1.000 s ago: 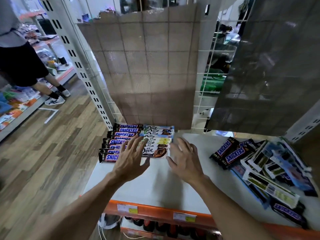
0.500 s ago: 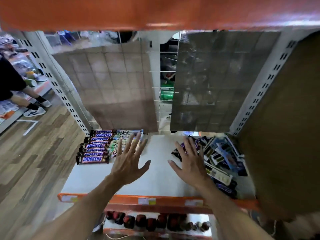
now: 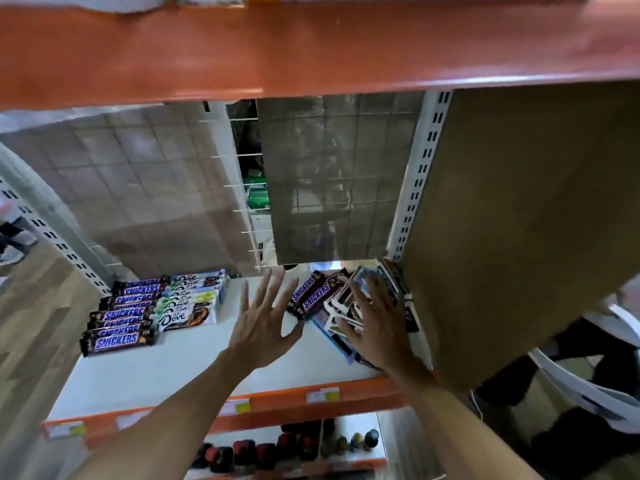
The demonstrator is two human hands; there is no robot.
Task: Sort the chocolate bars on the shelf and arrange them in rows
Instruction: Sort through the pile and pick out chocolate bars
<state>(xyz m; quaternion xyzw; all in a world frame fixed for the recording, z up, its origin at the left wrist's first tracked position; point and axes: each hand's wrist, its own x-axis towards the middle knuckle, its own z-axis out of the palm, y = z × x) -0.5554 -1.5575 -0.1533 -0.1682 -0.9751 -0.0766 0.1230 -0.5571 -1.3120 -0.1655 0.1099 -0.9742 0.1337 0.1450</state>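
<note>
Chocolate bars lie in two groups on the white shelf (image 3: 180,368), and both of my hands hang over the bare stretch between them. My left hand (image 3: 258,329) is spread wide, fingers fanned, gripping nothing, just beside the two loose Snickers bars (image 3: 310,294). My right hand (image 3: 375,327) is also spread, palm down, over the jumbled pile of bars (image 3: 343,306) at the right end of the shelf; I cannot tell whether it touches them. Well apart on the left, a neat row of Snickers bars (image 3: 117,320) sits edge to edge with a row of Dove bars (image 3: 188,301) just beside it. An orange shelf edge (image 3: 311,46) fills the top of my view.
</note>
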